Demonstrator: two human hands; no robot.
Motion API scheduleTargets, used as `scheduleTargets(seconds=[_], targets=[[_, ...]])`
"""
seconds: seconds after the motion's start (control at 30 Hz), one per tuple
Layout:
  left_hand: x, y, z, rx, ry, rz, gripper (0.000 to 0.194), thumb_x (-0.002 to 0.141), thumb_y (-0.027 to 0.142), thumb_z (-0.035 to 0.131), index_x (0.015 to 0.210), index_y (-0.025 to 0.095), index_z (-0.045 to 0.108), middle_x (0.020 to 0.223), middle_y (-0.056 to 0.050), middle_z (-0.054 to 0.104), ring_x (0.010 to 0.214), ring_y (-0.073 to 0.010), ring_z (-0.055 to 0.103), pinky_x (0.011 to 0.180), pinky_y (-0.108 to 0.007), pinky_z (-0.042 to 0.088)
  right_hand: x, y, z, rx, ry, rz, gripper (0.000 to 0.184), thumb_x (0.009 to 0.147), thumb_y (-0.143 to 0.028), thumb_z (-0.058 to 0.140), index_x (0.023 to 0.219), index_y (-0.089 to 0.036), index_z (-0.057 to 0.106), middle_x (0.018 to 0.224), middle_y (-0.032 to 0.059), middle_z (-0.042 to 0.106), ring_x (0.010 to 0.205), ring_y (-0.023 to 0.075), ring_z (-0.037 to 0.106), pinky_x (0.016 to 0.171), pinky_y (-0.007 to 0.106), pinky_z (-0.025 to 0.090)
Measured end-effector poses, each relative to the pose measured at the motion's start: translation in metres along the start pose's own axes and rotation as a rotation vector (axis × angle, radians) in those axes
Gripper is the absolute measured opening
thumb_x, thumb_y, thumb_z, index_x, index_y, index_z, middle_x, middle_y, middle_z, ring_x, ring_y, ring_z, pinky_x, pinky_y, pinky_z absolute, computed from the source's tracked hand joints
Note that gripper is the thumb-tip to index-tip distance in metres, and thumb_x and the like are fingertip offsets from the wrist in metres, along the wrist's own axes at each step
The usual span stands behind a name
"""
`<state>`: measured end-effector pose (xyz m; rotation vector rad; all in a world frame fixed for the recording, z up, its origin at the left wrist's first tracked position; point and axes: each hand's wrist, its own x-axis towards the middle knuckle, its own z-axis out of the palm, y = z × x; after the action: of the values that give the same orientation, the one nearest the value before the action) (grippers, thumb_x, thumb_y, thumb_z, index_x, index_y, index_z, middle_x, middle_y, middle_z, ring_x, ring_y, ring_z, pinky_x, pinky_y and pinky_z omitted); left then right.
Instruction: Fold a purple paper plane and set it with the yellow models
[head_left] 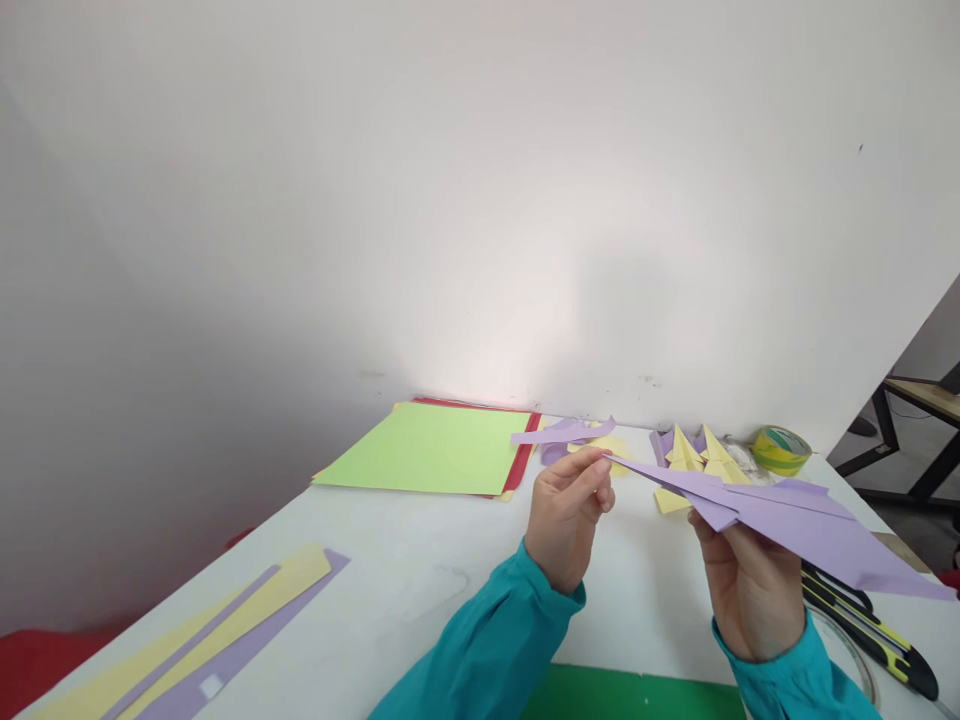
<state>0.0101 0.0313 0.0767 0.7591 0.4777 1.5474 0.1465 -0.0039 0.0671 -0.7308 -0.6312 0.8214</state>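
A folded purple paper airplane [780, 515] is held up over the table, its narrow tip pointing left. My left hand [566, 515] pinches that tip between thumb and fingers. From below, my right hand [750, 580] grips the folded body; some of its fingers are hidden behind the paper. Behind the airplane stand folded yellow paper pieces [694, 455] with purple ones among them. Curled purple paper strips [566, 435] lie at the back, just beyond my left hand.
Light green paper sheets [427, 450] lie over red ones at the back. Yellow and purple offcuts [232, 620] are front left. A tape roll [780, 450] sits back right. Utility knives [862, 620] lie beside my right wrist. A green mat [637, 695] shows at the front edge.
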Motion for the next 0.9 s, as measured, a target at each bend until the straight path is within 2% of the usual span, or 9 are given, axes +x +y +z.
scheduleTargets(seconds=[0.13,0.73,0.9], targets=[[0.0004,0.0006,-0.0001,0.038,0.018,0.009,0.014,0.062,0.024,0.070,0.073,0.015,0.066,0.047,0.005,0.043,0.047,-0.0065,0.039,0.045,-0.021,0.027,0.0005,-0.0007,0.0016,0.040,0.015,0.018,0.057,0.055,-0.019,0.075,0.108,-0.028,0.057,0.116,0.0037,0.056,0.091,0.0190,0.059,0.065,0.028,0.055],[0.0006,0.0002,-0.0010,0.055,0.007,-0.003,0.015,0.068,0.026,0.066,0.075,0.013,0.064,0.047,0.004,0.043,0.045,-0.0062,0.039,0.042,-0.021,0.026,0.0012,-0.0014,0.0031,0.060,0.046,0.028,0.054,0.053,-0.018,0.076,0.104,-0.027,0.060,0.106,0.0023,0.062,0.089,0.0195,0.060,0.062,0.027,0.054],[0.0007,-0.0005,-0.0009,0.082,0.028,0.017,0.017,0.066,0.027,0.067,0.074,0.013,0.064,0.047,0.004,0.044,0.044,-0.0067,0.039,0.041,-0.021,0.026,0.0018,-0.0007,0.0034,0.055,0.038,0.024,0.053,0.054,-0.018,0.075,0.104,-0.026,0.060,0.109,0.0033,0.061,0.091,0.0208,0.059,0.064,0.030,0.055]])
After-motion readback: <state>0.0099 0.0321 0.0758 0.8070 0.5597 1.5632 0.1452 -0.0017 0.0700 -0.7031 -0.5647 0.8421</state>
